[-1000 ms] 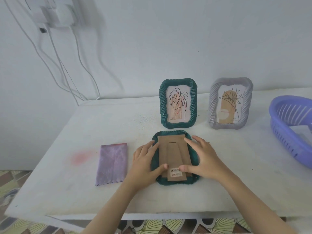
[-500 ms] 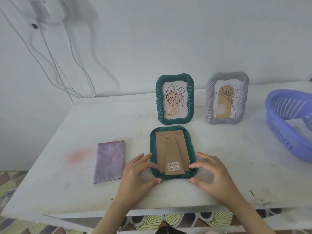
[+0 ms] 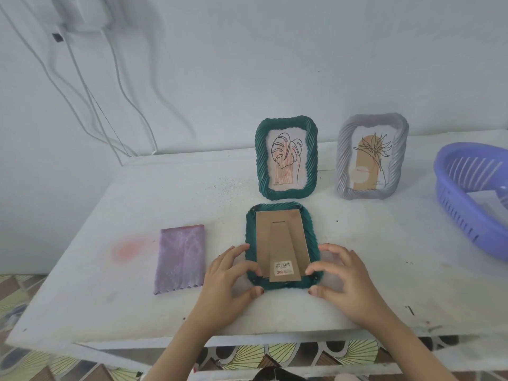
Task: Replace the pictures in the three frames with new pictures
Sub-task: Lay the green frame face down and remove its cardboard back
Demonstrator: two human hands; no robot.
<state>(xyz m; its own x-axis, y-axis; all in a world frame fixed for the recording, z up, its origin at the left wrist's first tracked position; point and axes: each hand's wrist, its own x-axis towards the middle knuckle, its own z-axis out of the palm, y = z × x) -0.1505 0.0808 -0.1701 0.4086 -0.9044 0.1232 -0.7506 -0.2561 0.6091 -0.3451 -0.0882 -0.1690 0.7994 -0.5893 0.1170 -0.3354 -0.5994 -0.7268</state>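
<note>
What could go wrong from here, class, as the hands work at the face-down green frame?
1. The left hand and right hand pinch the near corners of the face-down green frame, close to the front edge of the table; a tug could slide it off.
2. The upright green frame stands just behind it; a push backward could topple that.

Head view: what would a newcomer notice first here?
A face-down green frame lies front and centre, cardboard back up, left hand and right hand pinching its lower corners. Behind it stand an upright green frame and a grey frame, both showing plant drawings. A purple cloth lies left; a blue basket sits far right.
</note>
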